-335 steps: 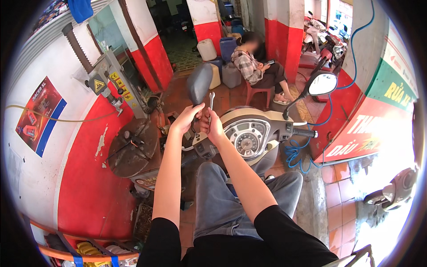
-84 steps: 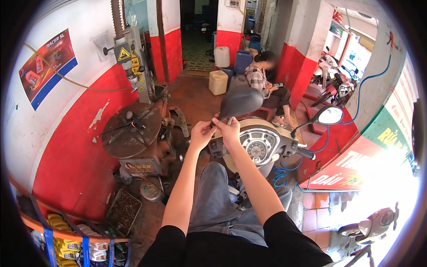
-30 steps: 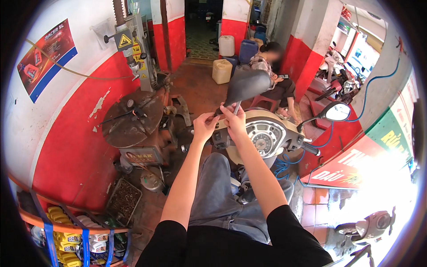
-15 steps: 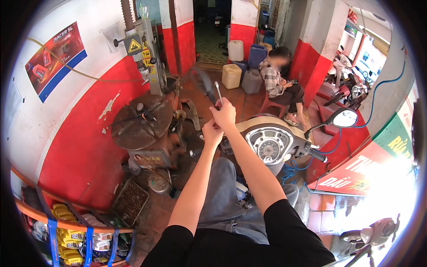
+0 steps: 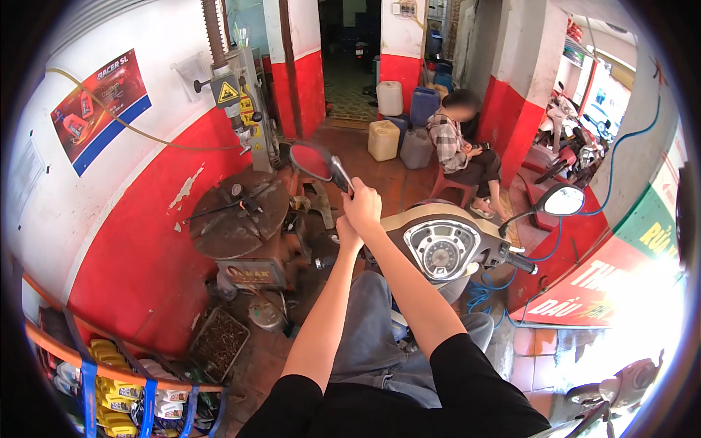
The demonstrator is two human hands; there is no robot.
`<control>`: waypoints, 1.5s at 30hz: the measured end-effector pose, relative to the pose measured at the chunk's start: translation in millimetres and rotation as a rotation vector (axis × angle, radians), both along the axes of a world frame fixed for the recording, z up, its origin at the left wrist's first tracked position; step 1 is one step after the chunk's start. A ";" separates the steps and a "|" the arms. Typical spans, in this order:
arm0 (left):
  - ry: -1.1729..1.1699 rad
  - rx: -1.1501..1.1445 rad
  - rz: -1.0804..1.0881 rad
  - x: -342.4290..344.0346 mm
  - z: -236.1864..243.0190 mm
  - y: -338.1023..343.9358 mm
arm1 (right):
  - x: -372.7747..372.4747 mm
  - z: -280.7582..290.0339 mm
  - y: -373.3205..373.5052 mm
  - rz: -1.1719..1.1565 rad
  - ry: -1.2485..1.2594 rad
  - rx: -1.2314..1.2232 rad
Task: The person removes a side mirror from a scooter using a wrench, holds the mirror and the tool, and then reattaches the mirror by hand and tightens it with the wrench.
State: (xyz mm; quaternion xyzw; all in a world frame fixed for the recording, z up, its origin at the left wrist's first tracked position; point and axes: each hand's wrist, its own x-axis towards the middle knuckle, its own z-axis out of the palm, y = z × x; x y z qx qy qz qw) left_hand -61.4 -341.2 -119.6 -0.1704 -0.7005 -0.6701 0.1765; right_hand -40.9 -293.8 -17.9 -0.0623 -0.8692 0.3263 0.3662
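I sit astride a cream scooter with a round-dialled instrument panel. Above the left side of its handlebar my two hands are closed, one against the other. My right hand, the upper one, grips the dark stem of a rear-view mirror, whose glass reflects red. Beside the stem, a silver wrench-like tool sticks up from the same hand. My left hand is a fist just below; whatever lies inside it is hidden. The right-hand mirror stands on its stem.
A tyre-changing machine with a round table stands left. Plastic jugs stand ahead, near a seated person holding a phone. A tray of small parts and a rack of bottles are lower left. Blue hose lies right.
The mirror has swung left and tilted, its glass now visible. The silver tool has leaned left with it. Both hands have shifted slightly down, still closed.
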 end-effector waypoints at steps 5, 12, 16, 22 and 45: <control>-0.060 0.000 -0.078 0.6 -6.1 -3.7 | 3.4 -2.4 7.6 0.099 -0.022 0.064; -0.076 0.086 -0.081 1.2 -5.8 -2.7 | 3.2 3.8 2.1 0.094 -0.073 0.035; -0.059 0.106 -0.113 6.0 -4.2 -6.0 | 2.4 -1.1 7.9 0.120 -0.073 0.089; -0.027 -0.025 -0.286 -10.8 -16.8 -25.2 | 0.6 1.8 3.2 0.109 -0.043 -0.046; -0.131 -0.009 -0.358 -2.2 3.8 -26.7 | 4.0 -2.5 58.7 0.479 -0.123 -0.062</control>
